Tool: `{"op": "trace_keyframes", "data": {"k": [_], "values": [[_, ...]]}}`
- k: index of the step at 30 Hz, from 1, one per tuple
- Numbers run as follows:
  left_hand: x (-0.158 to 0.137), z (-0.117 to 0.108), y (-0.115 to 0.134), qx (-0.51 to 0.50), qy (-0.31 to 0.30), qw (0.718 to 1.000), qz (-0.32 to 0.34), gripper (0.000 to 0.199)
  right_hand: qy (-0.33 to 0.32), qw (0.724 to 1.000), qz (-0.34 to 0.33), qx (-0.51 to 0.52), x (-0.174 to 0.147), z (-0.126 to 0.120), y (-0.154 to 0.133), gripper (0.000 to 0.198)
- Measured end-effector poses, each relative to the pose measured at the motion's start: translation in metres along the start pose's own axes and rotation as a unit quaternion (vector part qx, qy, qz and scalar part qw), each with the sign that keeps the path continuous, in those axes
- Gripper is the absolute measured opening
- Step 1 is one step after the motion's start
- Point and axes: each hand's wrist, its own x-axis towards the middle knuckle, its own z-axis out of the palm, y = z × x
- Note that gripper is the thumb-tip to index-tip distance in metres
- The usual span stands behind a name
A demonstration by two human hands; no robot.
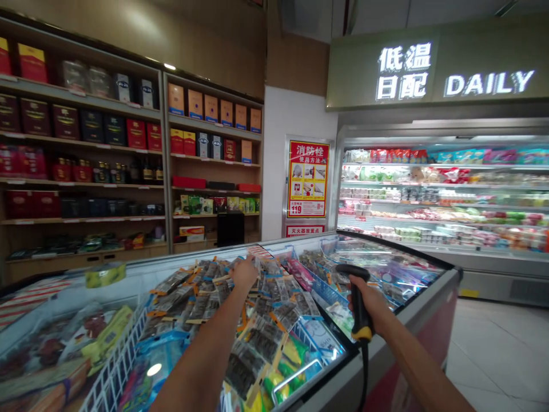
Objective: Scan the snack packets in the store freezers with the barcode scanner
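Note:
My right hand (372,306) is wrapped round the grip of a black and yellow barcode scanner (361,312), held upright above the freezer's right edge. The scanner's cable hangs straight down. My left hand (244,273) reaches far into the chest freezer (429,297), over a heap of small clear packets (278,289) with dark contents and orange or blue edges. It touches or hovers just above the packets at the back of the heap. Its fingers are blurred and partly turned away, so what they hold, if anything, does not show.
A white wire basket (115,366) divides the freezer; bagged goods (107,332) lie left of it. A roll of yellowish tape (105,274) rests on the left glass. Shelves of boxes (210,109) stand behind. A lit refrigerated display (441,200) is at right, beyond tiled floor (493,343).

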Motion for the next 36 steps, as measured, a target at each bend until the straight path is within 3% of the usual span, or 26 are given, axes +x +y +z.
{"op": "trace_keyframes", "data": {"k": [3,5,8,11,16,20,24,28,32,36], "values": [[-0.001,-0.01,-0.007,0.039,0.01,0.999,-0.032,0.037,0.008,1.0,0.003,0.003,0.0,-0.007,-0.005,0.022],[-0.002,-0.014,0.001,0.049,0.024,0.998,-0.034,0.041,0.018,1.0,0.003,0.007,0.0,-0.016,-0.007,0.022],[-0.007,-0.01,0.031,0.046,0.047,0.998,0.021,0.041,0.038,0.999,-0.003,0.013,-0.003,-0.034,-0.011,0.021],[-0.021,0.01,0.071,0.004,0.023,0.996,0.089,0.04,0.064,0.998,-0.007,0.017,-0.007,-0.053,-0.013,0.02],[-0.076,0.07,0.132,-0.105,-0.131,0.973,0.16,0.038,0.11,0.994,-0.001,0.016,-0.01,-0.082,-0.01,0.02],[-0.126,0.116,0.164,-0.052,-0.261,0.946,0.187,0.042,0.142,0.99,0.004,0.014,-0.009,-0.104,-0.005,0.022],[-0.161,0.152,0.19,-0.021,-0.328,0.924,0.195,0.045,0.157,0.987,0.022,0.023,-0.004,-0.121,-0.003,0.023],[-0.178,0.177,0.205,-0.004,-0.326,0.922,0.21,0.049,0.16,0.986,0.029,0.026,0.003,-0.132,0.0,0.024],[-0.177,0.194,0.205,-0.017,-0.323,0.916,0.237,0.053,0.159,0.986,0.033,0.026,0.011,-0.134,0.003,0.025],[-0.155,0.195,0.193,-0.13,-0.34,0.907,0.214,0.055,0.145,0.989,0.032,0.025,0.017,-0.126,0.004,0.026]]}}
